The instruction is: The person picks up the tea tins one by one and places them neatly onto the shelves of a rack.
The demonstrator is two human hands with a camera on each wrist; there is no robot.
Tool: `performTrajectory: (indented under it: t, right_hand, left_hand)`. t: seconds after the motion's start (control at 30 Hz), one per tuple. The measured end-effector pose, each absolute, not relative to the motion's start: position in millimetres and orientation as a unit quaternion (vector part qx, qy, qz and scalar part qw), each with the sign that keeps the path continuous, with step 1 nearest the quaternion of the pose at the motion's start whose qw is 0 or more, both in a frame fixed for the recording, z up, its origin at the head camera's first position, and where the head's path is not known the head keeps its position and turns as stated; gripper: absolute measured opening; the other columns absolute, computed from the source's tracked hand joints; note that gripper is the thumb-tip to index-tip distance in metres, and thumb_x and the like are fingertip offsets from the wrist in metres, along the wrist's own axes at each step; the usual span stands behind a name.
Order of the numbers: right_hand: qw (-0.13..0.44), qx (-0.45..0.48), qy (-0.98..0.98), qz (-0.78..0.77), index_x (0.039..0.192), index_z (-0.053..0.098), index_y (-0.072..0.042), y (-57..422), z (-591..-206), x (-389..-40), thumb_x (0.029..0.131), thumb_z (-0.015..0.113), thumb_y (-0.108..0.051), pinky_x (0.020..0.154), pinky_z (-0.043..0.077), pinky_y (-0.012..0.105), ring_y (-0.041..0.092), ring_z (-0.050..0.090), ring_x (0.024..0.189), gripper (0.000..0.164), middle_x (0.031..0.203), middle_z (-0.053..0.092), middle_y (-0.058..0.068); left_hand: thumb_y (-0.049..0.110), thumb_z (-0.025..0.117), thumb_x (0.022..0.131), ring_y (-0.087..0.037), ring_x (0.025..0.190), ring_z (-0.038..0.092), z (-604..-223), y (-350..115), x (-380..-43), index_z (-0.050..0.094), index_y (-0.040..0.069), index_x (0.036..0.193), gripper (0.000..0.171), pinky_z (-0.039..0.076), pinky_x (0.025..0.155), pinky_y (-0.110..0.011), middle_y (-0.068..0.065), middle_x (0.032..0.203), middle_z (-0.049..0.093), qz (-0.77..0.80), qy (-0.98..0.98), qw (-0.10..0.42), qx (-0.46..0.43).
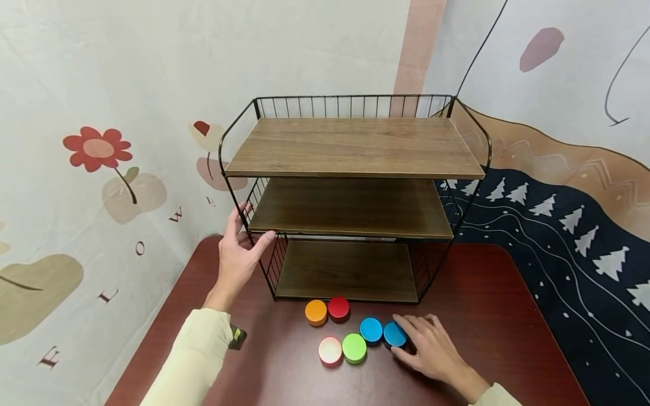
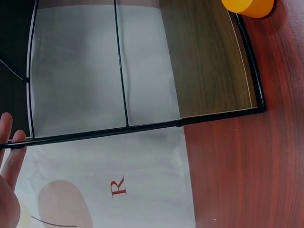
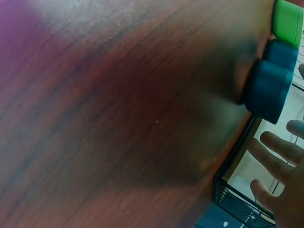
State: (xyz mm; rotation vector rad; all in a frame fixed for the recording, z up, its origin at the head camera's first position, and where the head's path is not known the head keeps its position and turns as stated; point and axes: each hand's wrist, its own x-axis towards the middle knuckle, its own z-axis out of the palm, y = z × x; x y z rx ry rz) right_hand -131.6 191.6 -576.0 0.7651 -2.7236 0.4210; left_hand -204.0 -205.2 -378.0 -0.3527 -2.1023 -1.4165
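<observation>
In the head view, a three-tier rack (image 1: 350, 148) with brown wooden shelves and a black wire frame stands on the table. My left hand (image 1: 238, 256) grips its left side near the middle shelf, thumb in front. In the left wrist view the fingers (image 2: 18, 137) of that hand lie over a black bar. My right hand (image 1: 431, 347) has thumb and index finger on opposite sides of a blue round block (image 1: 394, 334), which sits on the table. A second blue round block (image 1: 371, 330) stands just left of it. The right wrist view shows the other fingers (image 3: 273, 161) spread.
Orange (image 1: 316, 312), red (image 1: 338, 309), pink (image 1: 330, 351) and green (image 1: 354, 348) round blocks sit in front of the rack. Behind the reddish-brown table (image 1: 487, 293) hangs a printed cloth (image 1: 152, 51). A small dark object (image 1: 237, 337) shows beside the left sleeve.
</observation>
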Motion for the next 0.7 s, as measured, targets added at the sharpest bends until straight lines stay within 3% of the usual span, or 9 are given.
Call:
performTrajectory:
  t: [0.17,0.33,0.43,0.53,0.7]
  right_hand:
    - [0.133,0.275,-0.942,0.136,0.131,0.064,-0.014,188,-581,-130,0.080,0.079,-0.048,0.091,0.044,0.054,0.025,0.065,0.102,0.064,0.116,0.067,0.006]
    - [0.130,0.277,-0.944,0.127,0.131,0.064,-0.013,185,-585,-129,0.082,0.080,-0.044,0.089,0.046,0.051,0.023,0.065,0.102,0.060,0.115,0.067,0.005]
    - [0.131,0.277,-0.943,0.129,0.131,0.064,-0.012,185,-586,-129,0.082,0.081,-0.042,0.087,0.048,0.050,0.023,0.065,0.102,0.060,0.115,0.067,0.005]
    - [0.133,0.276,-0.942,0.134,0.131,0.064,-0.012,185,-586,-129,0.081,0.081,-0.040,0.087,0.048,0.051,0.023,0.065,0.102,0.060,0.115,0.067,0.006]
    - [0.143,0.283,-0.938,0.139,0.130,0.065,-0.011,187,-586,-130,0.081,0.081,-0.041,0.086,0.050,0.051,0.024,0.065,0.102,0.059,0.115,0.068,0.006]
  left_hand:
    - [0.004,0.079,0.084,-0.011,0.068,0.067,-379,-202,-204,0.041,0.001,0.146,0.072,0.050,0.062,-0.016,-0.012,0.146,0.052,-0.517,-0.791,0.309,-0.109]
    - [0.008,0.082,0.083,-0.012,0.066,0.067,-392,-205,-215,0.043,0.008,0.146,0.073,0.048,0.061,-0.015,-0.007,0.144,0.055,-0.510,-0.789,0.329,-0.091]
    - [0.006,0.081,0.083,-0.011,0.066,0.066,-394,-204,-217,0.043,0.007,0.146,0.073,0.048,0.060,-0.015,-0.008,0.143,0.055,-0.511,-0.787,0.334,-0.092]
    - [0.001,0.080,0.083,-0.007,0.065,0.065,-385,-197,-211,0.042,-0.001,0.144,0.072,0.046,0.059,-0.015,-0.017,0.142,0.055,-0.505,-0.787,0.341,-0.097]
    - [0.004,0.082,0.082,-0.002,0.064,0.064,-400,-204,-222,0.042,0.008,0.146,0.076,0.045,0.058,-0.012,-0.011,0.143,0.055,-0.491,-0.792,0.350,-0.096]
